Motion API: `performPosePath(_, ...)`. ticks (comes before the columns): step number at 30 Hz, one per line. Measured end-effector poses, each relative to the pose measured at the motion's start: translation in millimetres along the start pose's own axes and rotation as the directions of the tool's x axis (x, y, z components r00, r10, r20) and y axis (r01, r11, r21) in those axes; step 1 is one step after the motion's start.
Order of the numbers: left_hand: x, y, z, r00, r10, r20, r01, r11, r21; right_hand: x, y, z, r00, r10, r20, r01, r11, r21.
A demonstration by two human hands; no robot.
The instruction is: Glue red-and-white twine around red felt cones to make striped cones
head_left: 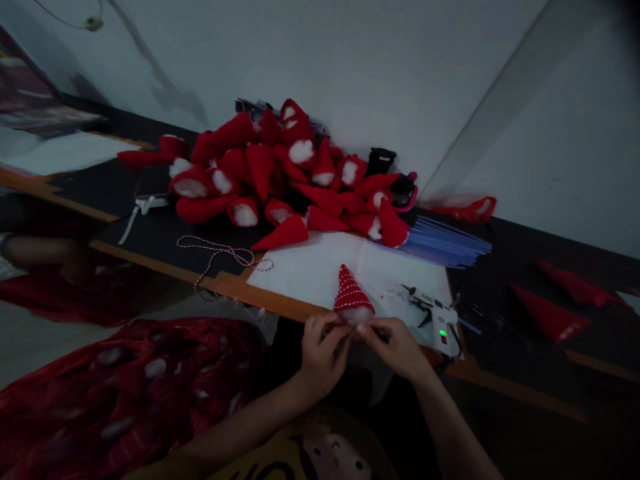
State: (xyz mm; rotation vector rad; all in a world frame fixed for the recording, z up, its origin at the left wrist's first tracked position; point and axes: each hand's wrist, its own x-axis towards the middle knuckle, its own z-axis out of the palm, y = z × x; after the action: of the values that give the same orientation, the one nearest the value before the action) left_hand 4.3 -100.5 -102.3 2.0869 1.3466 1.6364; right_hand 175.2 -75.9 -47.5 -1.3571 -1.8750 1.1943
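Observation:
A small red cone-shaped hat [351, 293], wound with red-and-white cord, points up at the table's front edge. White stuffing [354, 315] bulges from its wide lower end. My left hand [323, 347] pinches at the left of this end with bent fingers. From the right, my right hand [396, 345] pinches at the same rim, its thumb and forefinger closed. The fingertips nearly meet, and what lies exactly between them is partly hidden. A glue gun [434, 317] with a green light lies on white paper [395, 270] right of my hands.
Many stuffed red cones [260, 167] are heaped at the back. Loose striped cord [220, 250] lies left. Purple sticks [445, 240] and flat red pieces [550, 313] are at right. A red plastic bag [165, 387] stands below left. Another person's arm [45, 253] shows far left.

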Motion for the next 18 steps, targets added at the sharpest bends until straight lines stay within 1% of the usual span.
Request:
performPosePath(2, -7, -2, -2.1, 0.993, -0.113, 0.044, 0.117, 0.988, -0.102, -5, -1, -8, 0.998, -0.038, 0.052, 0.037, 0.999, 0.012)
performPosePath(3, -10, -3, -3.1, 0.982, -0.178, 0.065, 0.186, 0.972, -0.141, -7, -2, -12, 0.998, -0.052, 0.031, 0.052, 0.999, 0.002)
performPosePath(4, -12, -5, -3.9, 0.967, -0.242, 0.080, 0.252, 0.954, -0.164, -8, -3, -17, 0.997, -0.066, -0.030, 0.065, 0.997, -0.029)
performPosePath(5, -13, -6, -4.5, 0.950, -0.302, 0.085, 0.312, 0.934, -0.176, -7, -3, -20, 0.988, -0.094, -0.121, 0.084, 0.993, -0.083)
performPosePath(7, -11, -9, -4.9, 0.924, -0.377, 0.066, 0.383, 0.906, -0.182, -1, -4, -24, 0.938, -0.208, -0.279, 0.145, 0.962, -0.230)
performPosePath(8, -7, -11, -4.9, 0.921, -0.387, 0.046, 0.389, 0.904, -0.175, 3, -4, -24, 0.909, -0.278, -0.311, 0.185, 0.937, -0.296)
performPosePath(9, -2, -12, -4.9, 0.924, -0.381, 0.027, 0.381, 0.911, -0.158, 8, -3, -23, 0.887, -0.341, -0.311, 0.230, 0.911, -0.341)
performPosePath(11, 10, -15, -5.4, 0.940, -0.341, 0.019, 0.341, 0.935, -0.101, 17, -1, -21, 0.870, -0.416, -0.264, 0.304, 0.875, -0.377)
performPosePath(14, 25, -19, -7.2, 0.956, -0.286, 0.066, 0.290, 0.956, -0.052, 26, 2, -16, 0.885, -0.420, -0.201, 0.321, 0.862, -0.392)
performPosePath(18, 32, -19, -7.2, 0.953, -0.289, 0.093, 0.295, 0.954, -0.061, 29, 2, -13, 0.907, -0.379, -0.183, 0.298, 0.886, -0.355)
